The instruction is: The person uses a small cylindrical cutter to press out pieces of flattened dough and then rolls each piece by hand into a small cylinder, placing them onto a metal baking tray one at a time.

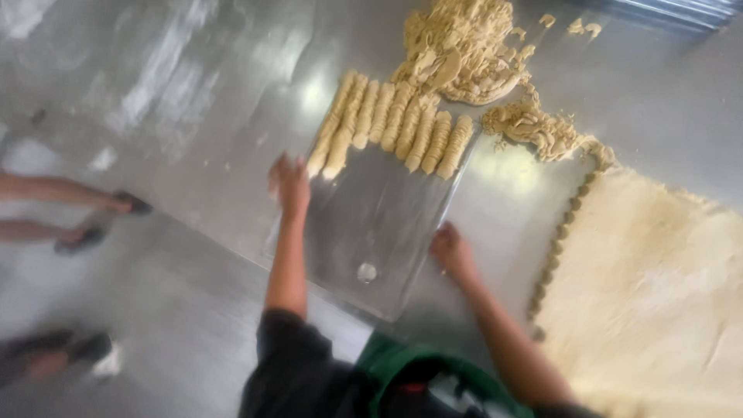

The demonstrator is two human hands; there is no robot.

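We look down on a wide, shiny steel desk (193, 101) with a flat rectangular metal tray (379, 224) lying on it, tilted a little against the desk's near edge. Our left hand (289, 184) rests at the tray's left rim, near the far corner; its fingers point away from us, and the blur keeps us from telling whether that grip is spread or pinching the rim. Our right hand (451, 251) sits at the tray's right rim, nearer to us, fingers curled in toward the metal; again we cannot tell if the grip is pressed onto the edge or merely touching it.

Across the tray's far end lies a row of pale, ridged dough sticks (395, 128), packed side by side and running lengthwise away from us. The rest of the tray is bare, but for one small round spot (367, 272) near its near end.

Beyond the row a loose heap of pale dough scraps (464, 46) sits on the desk, with a ragged trail of scraps (542, 128) leading right. To our right lies a broad rolled-out sheet of pale dough (658, 279), its left edge scalloped.

On the floor at left, another person's feet in dark sandals (128, 203) show.
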